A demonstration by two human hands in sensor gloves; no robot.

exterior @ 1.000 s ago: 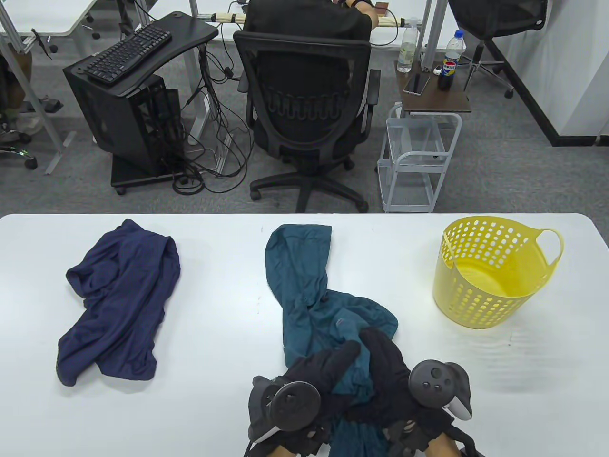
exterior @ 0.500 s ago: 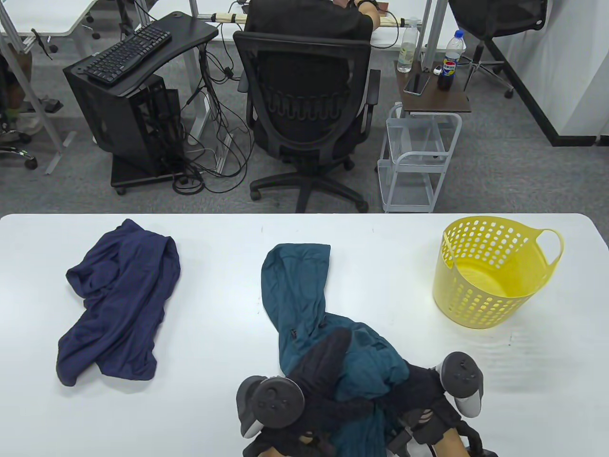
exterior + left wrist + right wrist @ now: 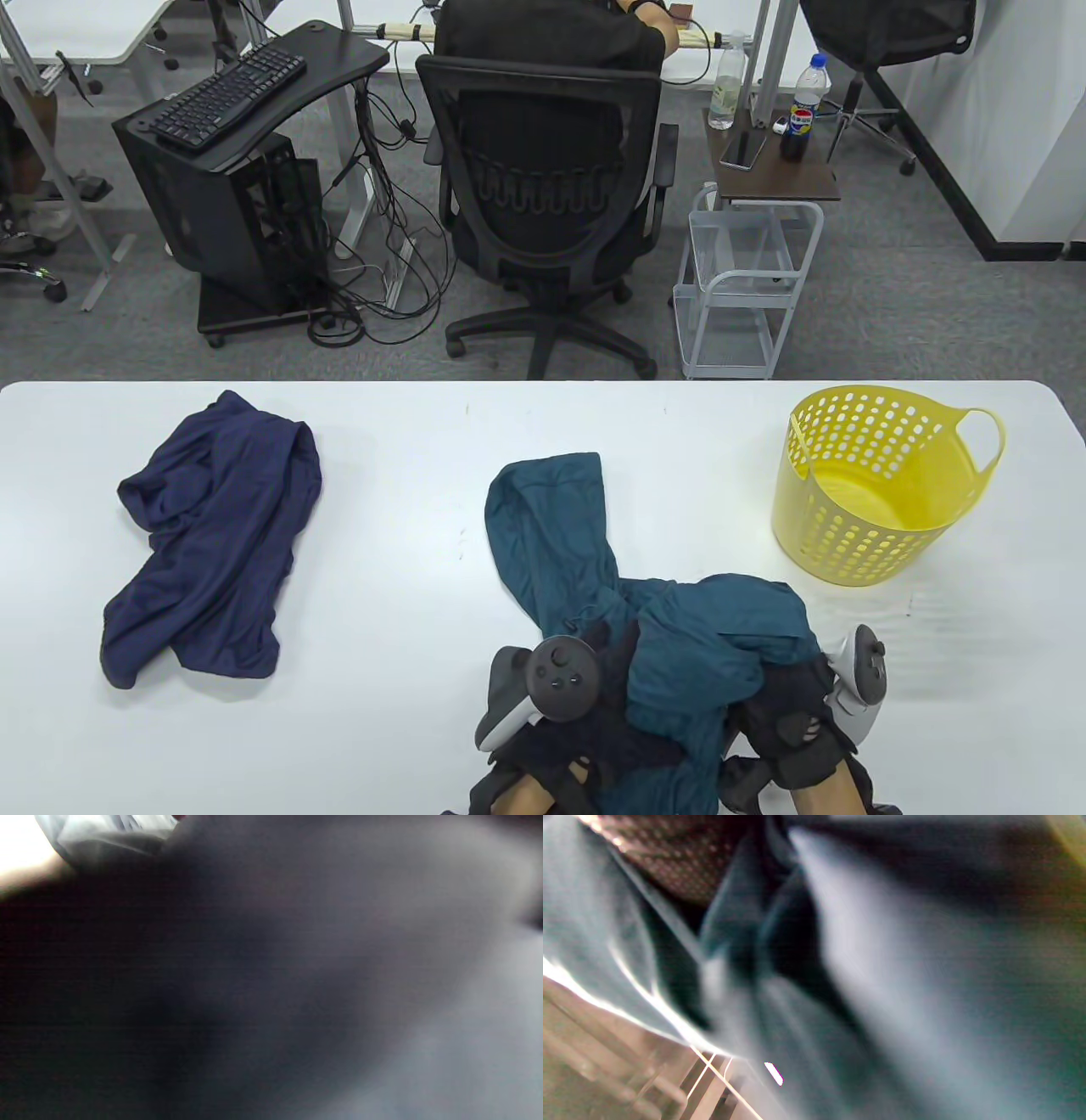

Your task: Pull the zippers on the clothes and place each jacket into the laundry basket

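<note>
The teal jacket (image 3: 551,526) lies near the front middle of the table, hood stretched toward the far side and body bunched up between both hands. My left hand (image 3: 604,658) grips the bunch from its left side, glove fingers dug into the cloth. My right hand (image 3: 785,696) holds the right side from underneath, mostly covered by fabric. The right wrist view is filled with blurred teal jacket (image 3: 925,1005); the left wrist view is dark blur. A navy jacket (image 3: 221,526) lies crumpled at the table's left. The yellow laundry basket (image 3: 848,535) stands upright at the right, nothing visible inside.
The white table (image 3: 382,747) runs across the whole near half of the view. Beyond its far edge stand an office chair (image 3: 543,195) with a seated person, a white wire trolley (image 3: 747,280) and a black computer tower (image 3: 221,212).
Both hands have gathered the teal jacket's body into a raised bunch and shifted it right, toward the basket. The hood slid nearer and rightward. The navy jacket and basket stayed put.
</note>
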